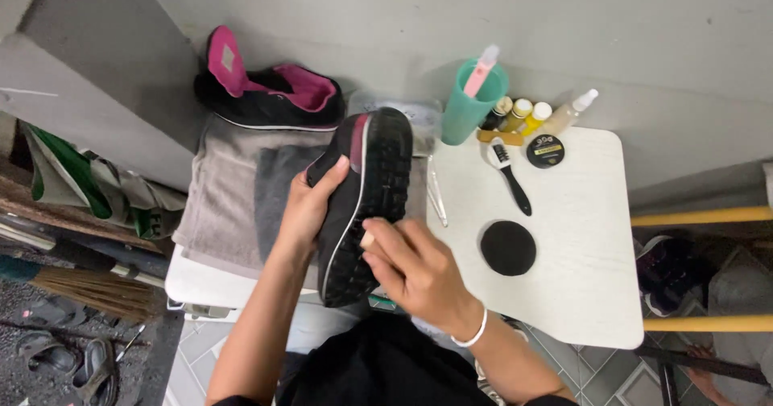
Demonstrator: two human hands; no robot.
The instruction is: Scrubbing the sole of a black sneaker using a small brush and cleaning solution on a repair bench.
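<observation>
Nearest, two bare hands on one black shoe [366,205], held sole-up over the near left edge of the white table [580,277]. Left hand [306,209] clamped around the shoe's side, fingers curled over the upper, thumb hidden behind it. Right hand [415,265] closed, fingertips pinched on a small pale object [367,240] pressed against the sole's edge — too small to tell its kind. White band [475,335] around the right wrist. Sole black, rubbery, ridged in blocky treads, with a thin white line along the rim and a dark red patch near the toe.

Under the shoe, one grey towel [221,196], soft and napped, with one darker grey cloth [278,184] laid flat on top. Right of the shoe, on bare table: one round black pad [508,247], flat and matte; a thin pair of metal tweezers [436,192], just beside the shoe; one black-handled brush [510,177] with pale bristles.

Farther from the shoe, along the back edge: one round black tin [545,151], one teal plastic cup [471,100] with a pink-and-white tool [481,69] standing in it, three small yellow bottles [521,114] in a cluster, and one pale spray bottle [570,113] — all smooth plastic.

Beyond the towel, against the grey wall, a second black shoe [270,92] with pink lining, upright on its sole.
</observation>
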